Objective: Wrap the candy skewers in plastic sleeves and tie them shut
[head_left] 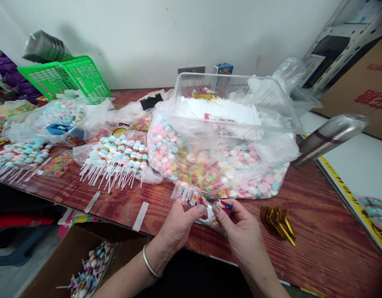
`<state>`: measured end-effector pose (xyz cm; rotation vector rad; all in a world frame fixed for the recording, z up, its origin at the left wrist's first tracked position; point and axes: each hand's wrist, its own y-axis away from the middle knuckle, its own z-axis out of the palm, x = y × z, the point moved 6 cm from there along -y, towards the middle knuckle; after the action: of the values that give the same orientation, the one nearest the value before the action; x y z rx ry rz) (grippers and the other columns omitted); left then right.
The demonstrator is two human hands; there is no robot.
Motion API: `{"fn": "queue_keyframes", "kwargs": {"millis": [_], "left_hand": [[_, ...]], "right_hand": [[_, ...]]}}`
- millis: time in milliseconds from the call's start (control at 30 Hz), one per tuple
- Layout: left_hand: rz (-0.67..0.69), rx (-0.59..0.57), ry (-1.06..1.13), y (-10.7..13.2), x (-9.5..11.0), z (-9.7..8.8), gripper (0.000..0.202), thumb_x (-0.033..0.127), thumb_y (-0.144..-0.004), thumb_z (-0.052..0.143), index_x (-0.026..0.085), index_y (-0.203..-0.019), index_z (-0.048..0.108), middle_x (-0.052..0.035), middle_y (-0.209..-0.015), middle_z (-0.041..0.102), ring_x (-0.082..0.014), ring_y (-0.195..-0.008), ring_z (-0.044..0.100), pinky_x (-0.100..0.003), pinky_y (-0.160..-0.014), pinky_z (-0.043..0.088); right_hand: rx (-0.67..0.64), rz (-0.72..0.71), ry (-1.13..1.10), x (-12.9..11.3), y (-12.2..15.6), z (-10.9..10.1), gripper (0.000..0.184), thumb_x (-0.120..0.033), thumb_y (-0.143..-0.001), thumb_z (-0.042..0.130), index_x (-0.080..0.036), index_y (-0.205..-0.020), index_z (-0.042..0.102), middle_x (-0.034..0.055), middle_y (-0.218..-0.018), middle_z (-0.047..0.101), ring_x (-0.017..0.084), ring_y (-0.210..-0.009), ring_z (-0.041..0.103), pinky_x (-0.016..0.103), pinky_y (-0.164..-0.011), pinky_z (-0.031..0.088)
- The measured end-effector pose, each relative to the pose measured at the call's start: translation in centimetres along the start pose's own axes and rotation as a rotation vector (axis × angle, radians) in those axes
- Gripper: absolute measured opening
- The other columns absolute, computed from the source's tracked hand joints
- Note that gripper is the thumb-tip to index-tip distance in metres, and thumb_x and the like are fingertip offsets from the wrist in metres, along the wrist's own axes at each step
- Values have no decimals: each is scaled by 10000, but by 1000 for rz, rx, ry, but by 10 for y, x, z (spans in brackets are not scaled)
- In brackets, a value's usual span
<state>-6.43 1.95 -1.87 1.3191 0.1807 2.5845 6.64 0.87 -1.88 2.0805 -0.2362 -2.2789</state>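
**Both hands on the packet, just in front of the candy bag**

I see the left hand (175, 227) and right hand (240, 231) meeting at the near table (318, 248) edge, just in front of the candy bag (209, 165). Both sets of fingers are pinched closed on one small printed packet (191, 195) — thumb against forefinger on each side, its clear end tucked under the hands.

My judgement: a light pinch close to the packet's end, with it held just off the wood, should stop the film crumpling.

To the right of the candy bag, near the right hand, lies a bunch of gold ties (277, 223). To its left is a fan of lollipops (116, 159), and behind it a clear tub (225, 89). A box (85, 265) sits below and left of it. The candy bag's bulge crowds the hands — there is little room forward.
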Motion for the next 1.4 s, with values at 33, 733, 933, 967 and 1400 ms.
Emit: {"fn": "queue_keyframes", "kwargs": {"millis": [33,733,933,967,1400], "left_hand": [[2,24,-17,0,-1,0,289,287,-689,793,144,-897,653,-41,-855,648,-125,-738,581,-254,-706,477],[-124,246,484,-18,-29,-19,335,260,-627,853,171,-803,583,39,-711,588,-72,-632,558,-192,-574,454],[-119,218,521,-19,-27,-16,316,250,-644,842,165,-833,604,30,-723,602,-66,-605,539,-195,-566,455],[-114,216,514,-18,-26,-14,322,242,-634,848,163,-825,601,31,-721,597,-64,-606,535,-194,-575,453],[24,117,192,-8,3,-24,309,297,-624,825,137,-668,565,15,-554,522,-81,-502,452,-213,-475,297]], "right_hand": [[-6,-18,79,-3,0,-2,286,-461,-774,681,-182,-820,639,28,-727,668,167,-651,585,275,-607,489],[218,-447,531,-48,23,-21,256,-419,-921,496,-217,-939,652,31,-849,659,189,-785,620,272,-697,478],[217,-726,615,-59,39,-3,195,-335,-897,556,-230,-1041,636,99,-1093,582,246,-1045,563,391,-908,467],[201,-734,631,-57,39,1,190,-328,-893,565,-228,-1036,641,102,-1109,579,246,-1058,563,386,-908,474],[18,-725,636,-31,18,21,154,-264,-896,557,-246,-979,685,42,-975,700,193,-862,668,284,-801,508]]}}
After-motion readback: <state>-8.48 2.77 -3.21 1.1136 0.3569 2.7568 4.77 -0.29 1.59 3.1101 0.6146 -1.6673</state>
